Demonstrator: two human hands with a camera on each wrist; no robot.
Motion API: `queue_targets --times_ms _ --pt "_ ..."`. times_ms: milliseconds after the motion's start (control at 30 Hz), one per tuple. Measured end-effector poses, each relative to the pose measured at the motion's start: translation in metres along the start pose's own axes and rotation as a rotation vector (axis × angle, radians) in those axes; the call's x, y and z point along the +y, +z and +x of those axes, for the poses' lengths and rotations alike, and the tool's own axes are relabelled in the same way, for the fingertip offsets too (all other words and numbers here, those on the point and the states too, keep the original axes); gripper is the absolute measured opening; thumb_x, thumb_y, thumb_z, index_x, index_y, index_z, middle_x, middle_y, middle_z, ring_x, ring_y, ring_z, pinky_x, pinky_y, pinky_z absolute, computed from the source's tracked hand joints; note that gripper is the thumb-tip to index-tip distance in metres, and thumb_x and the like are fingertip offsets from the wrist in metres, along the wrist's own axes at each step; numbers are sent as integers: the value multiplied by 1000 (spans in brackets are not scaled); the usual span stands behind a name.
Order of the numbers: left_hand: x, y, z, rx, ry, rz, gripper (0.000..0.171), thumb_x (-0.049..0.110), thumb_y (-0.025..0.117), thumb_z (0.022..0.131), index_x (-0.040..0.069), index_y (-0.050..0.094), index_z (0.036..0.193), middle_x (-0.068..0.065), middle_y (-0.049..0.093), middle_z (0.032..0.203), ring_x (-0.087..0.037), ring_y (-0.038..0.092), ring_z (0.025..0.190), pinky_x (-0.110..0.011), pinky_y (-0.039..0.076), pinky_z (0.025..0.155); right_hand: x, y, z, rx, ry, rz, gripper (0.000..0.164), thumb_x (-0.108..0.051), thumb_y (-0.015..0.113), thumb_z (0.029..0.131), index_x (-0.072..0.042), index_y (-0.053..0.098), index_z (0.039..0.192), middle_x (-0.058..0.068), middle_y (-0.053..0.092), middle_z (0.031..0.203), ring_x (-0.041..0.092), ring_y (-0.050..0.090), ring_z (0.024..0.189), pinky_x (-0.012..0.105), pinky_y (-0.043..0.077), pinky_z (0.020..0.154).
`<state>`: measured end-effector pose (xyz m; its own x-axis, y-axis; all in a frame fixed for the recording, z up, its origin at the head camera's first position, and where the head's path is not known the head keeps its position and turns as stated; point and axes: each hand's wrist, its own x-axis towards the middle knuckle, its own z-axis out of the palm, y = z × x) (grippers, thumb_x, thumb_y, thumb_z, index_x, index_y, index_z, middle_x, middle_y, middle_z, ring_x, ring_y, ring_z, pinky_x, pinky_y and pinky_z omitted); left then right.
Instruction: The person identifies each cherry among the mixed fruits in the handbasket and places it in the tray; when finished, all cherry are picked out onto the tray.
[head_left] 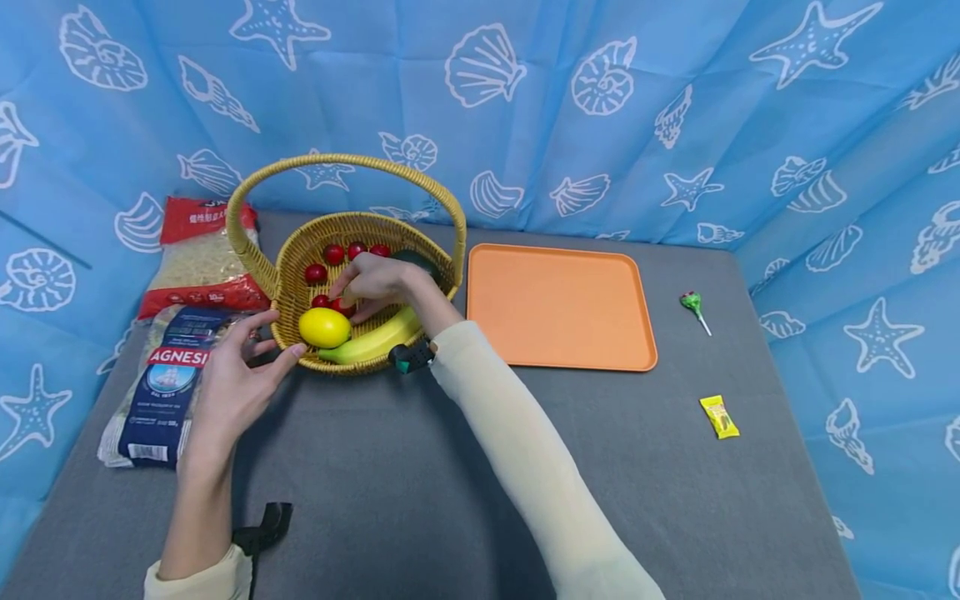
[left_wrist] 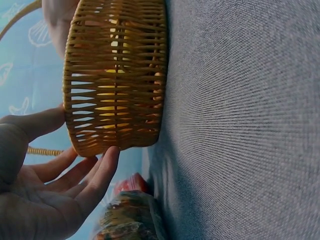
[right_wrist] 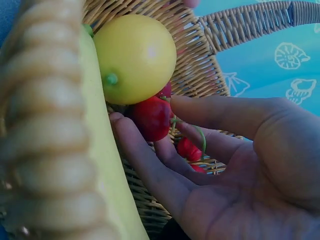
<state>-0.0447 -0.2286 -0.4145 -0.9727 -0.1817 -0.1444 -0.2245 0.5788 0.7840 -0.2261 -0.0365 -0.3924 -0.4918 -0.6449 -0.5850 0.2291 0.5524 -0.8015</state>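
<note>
A wicker basket with a tall arched handle stands at the back left of the table. My left hand holds its left front rim, thumb on the edge and fingers against the woven side. Inside the basket, my right hand has thumb and fingers around a red cherry with a thin green stem. A lemon sits right beside that cherry. Along the front wall lies a banana. Several more cherries lie toward the back, and a dark green item is partly hidden behind my right hand.
An orange tray lies to the right of the basket. Further right are a green-wrapped lollipop and a yellow-wrapped candy. Two pasta bags, one red and one blue, lie left of the basket. A blue curtain hangs behind.
</note>
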Motion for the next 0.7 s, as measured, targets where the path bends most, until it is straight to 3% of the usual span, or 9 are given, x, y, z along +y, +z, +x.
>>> queue_targets --times_ms 233,367,467,633,700 --pt "1 1 0 4 -9 6 70 37 73 105 16 44 165 -21 42 170 -50 61 140 4 47 73 4 0 -4 -18 -16 -79 28 0 66 105 -2 67 134 12 59 128 23 70 93 38 65 104" --pt "1 1 1 5 -17 9 70 38 73 105 16 44 165 -21 41 171 -49 61 140 4 48 73 4 -1 -10 31 -79 -149 29 -4 67 106 -5 67 135 11 58 132 18 68 85 34 66 96" --pt "1 0 0 4 -18 10 71 39 73 105 16 44 165 -22 41 171 -49 61 140 3 49 73 4 -4 -18 79 -126 -183 32 -8 66 107 -5 65 139 9 60 123 21 71 87 33 66 94" --pt "1 0 0 -1 -21 12 71 40 73 104 16 44 165 -22 41 171 -49 61 140 3 49 74 4 -8 -37 107 -238 -185 38 -10 66 108 -1 62 144 12 66 96 37 76 101 46 65 102" --pt "1 0 0 -3 -21 11 71 41 73 104 16 44 165 -21 41 171 -49 61 140 3 49 74 4 -9 -46 107 -295 -175 37 -8 66 107 1 63 142 16 70 98 39 75 101 53 64 104"
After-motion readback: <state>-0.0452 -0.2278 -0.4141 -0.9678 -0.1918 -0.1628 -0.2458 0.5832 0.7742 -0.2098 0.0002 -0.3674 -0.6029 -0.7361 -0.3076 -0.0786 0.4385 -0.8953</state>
